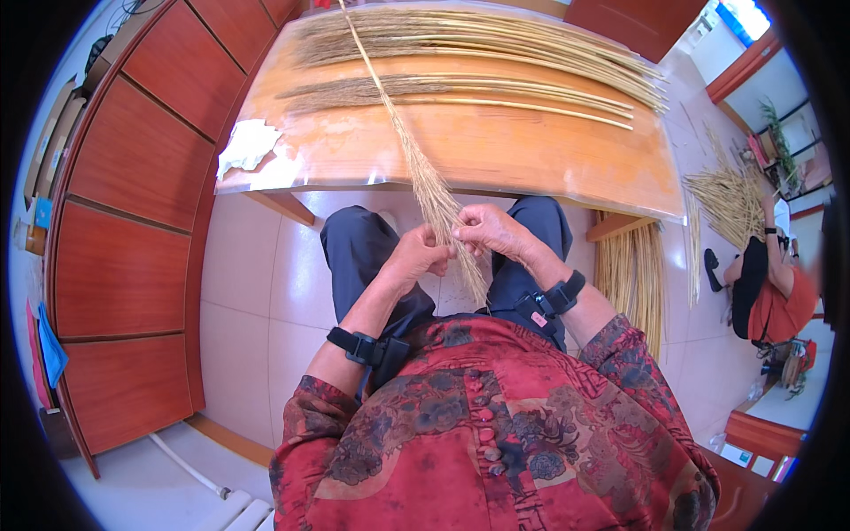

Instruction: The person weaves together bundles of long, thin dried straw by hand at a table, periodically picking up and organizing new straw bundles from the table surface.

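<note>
A long dried grass stalk [425, 177] slants from the far side of the table down to my lap, its feathery seed head toward me. My left hand [420, 254] is closed in a pinch on the left side of the seed head. On the other side, slightly higher, my right hand [494, 230] pinches the same head between thumb and fingers. The wispy tip hangs below both hands, above my knees. Some fingertips are hidden among the strands. Across the table, beyond my hands, lies a pile of similar stalks [496, 37], with a smaller row of stalks [522, 91] nearer me.
The wooden table [354, 159] has a clear plastic cover, with crumpled white paper [250, 144] on its left corner. Red-brown cabinets [133, 150] line the left. More stalks [633, 274] stand below the table's right end. At right, a person [779, 296] sits beside a straw heap [726, 203].
</note>
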Demonstrator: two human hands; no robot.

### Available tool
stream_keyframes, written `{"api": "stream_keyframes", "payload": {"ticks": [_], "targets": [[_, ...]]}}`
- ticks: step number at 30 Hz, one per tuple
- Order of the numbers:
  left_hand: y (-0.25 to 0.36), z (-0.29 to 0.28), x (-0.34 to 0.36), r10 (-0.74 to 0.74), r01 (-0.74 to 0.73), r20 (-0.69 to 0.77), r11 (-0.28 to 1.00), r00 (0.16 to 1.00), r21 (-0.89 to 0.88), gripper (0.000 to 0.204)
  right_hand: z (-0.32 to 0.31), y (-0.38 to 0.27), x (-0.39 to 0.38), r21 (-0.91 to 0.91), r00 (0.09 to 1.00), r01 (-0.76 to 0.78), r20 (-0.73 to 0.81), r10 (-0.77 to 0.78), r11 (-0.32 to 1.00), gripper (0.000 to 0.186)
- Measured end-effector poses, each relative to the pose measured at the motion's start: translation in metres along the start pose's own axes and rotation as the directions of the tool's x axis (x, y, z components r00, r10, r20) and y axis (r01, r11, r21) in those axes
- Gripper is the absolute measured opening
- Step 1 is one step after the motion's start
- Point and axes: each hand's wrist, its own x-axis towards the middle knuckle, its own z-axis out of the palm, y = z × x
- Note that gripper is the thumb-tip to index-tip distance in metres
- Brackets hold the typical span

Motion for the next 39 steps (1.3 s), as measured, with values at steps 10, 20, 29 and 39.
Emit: {"api": "stream_keyframes", "payload": {"ticks": [10,20,29,39], "targets": [[-0.004,-0.009,0.001,-0.018,0.023,0.048,0.994,0.999,-0.107,0.005,-0.003,0.002,0.001,0.061,1.0,-0.016,0.014,0.015,0.998,0.017],[-0.004,-0.011,0.003,-0.034,0.044,0.063,0.986,0.997,-0.163,0.002,0.001,-0.004,-0.002,0.152,0.997,-0.072,0.01,0.071,0.986,0.024],[-0.002,-0.007,0.002,-0.04,0.042,0.022,0.993,0.999,-0.113,0.015,0.004,0.004,0.007,-0.092,0.995,0.047,-0.082,-0.055,0.995,0.024],[-0.004,-0.002,0.004,-0.089,0.081,-0.082,0.992,0.993,-0.101,0.018,0.006,0.004,0.006,-0.06,0.989,0.127,-0.07,-0.131,0.99,0.022]]}}
